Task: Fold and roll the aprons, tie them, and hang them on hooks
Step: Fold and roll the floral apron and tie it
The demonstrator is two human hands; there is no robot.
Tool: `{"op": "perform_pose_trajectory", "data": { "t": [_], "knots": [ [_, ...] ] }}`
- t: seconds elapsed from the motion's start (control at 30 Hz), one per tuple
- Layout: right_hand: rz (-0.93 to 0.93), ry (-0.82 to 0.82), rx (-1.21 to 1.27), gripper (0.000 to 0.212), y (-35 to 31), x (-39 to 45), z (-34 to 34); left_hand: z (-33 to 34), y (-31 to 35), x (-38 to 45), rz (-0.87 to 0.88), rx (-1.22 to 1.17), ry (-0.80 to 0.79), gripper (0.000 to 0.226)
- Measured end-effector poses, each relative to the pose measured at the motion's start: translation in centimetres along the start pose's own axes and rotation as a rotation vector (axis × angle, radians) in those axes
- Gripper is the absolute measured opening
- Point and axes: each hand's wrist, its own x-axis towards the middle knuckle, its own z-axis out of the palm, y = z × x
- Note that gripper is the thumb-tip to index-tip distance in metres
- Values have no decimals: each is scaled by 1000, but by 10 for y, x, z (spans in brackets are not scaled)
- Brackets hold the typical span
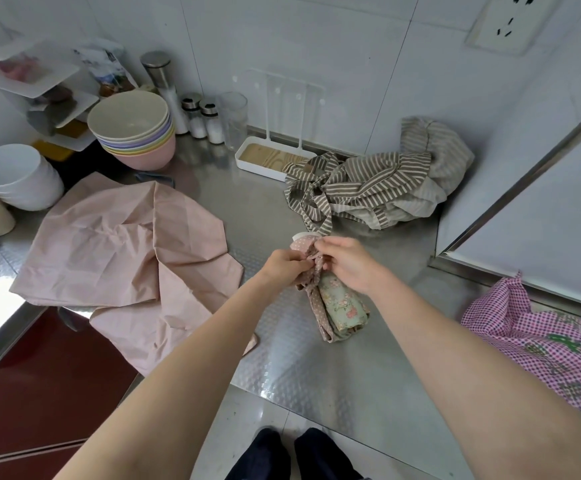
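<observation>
**tidy_kitchen:** Head view, the only one. A rolled apron [337, 299], floral with a dotted pink lining, is laid on the steel worktop [317, 382] near the middle, a bit toward the front edge. Its dotted ties [311, 261] are being pinched at the far end of the roll by both hands: left hand [284, 266] curled on one strand, right hand [346, 263] nipping the other with fingertips. Looks like the knot is being drawn snug, so the roll is kept flat on the worktop to stop it unwinding.

**apron_anna:** Agreed, the tying step is judged about done for this one. Three more are left loose: a pink apron [126, 258] spread toward the left edge, a striped apron [372, 181] heaped at the back right corner, and a checked apron [545, 341] draped at the right edge. No hooks can be made out for certain.
</observation>
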Motion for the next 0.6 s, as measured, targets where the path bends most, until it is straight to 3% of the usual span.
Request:
{"op": "perform_pose_trajectory", "data": {
  "t": [0.3,0.37,0.47,0.6],
  "knots": [
    [139,-237,-352,12,-27,-1,-10,-7,8,0,49,112,-107,18],
    [123,-274,-512,11,-33,-1,-9,-8,10,1,59,171,-117,12],
    [79,-250,-763,15,-43,0,-1,-7,13,5,75,341,-69,21],
    [-56,-128,-1335,20,-48,-1,8,0,20,5,121,616,-4,25]
  ]
}}
